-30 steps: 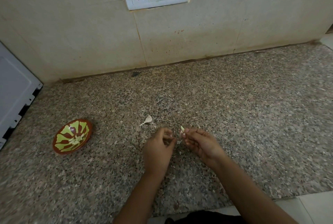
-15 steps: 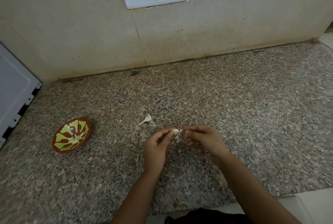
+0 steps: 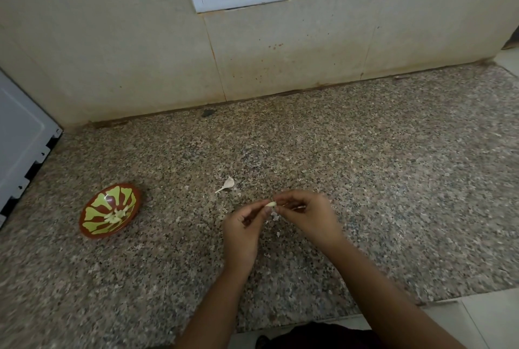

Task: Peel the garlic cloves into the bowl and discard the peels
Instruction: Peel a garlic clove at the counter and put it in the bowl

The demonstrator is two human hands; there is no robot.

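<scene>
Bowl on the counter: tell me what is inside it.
Inside the bowl lie a few pale peeled garlic cloves, heaped near its middle on the green-and-brown pattern. Their exact number cannot be told, and the bowl's floor beneath them is covered.

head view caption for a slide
Left hand and right hand pinch a garlic clove above the counter, bowl to the left.

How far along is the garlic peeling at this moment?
Done: several peeled cloves lie in the bowl. In hand: the left hand and right hand together pinch one garlic clove above the counter, apparently stripping its skin. Left: that clove has to go into the bowl, and the peel scraps and the stem piece on the counter are not yet discarded.
</scene>
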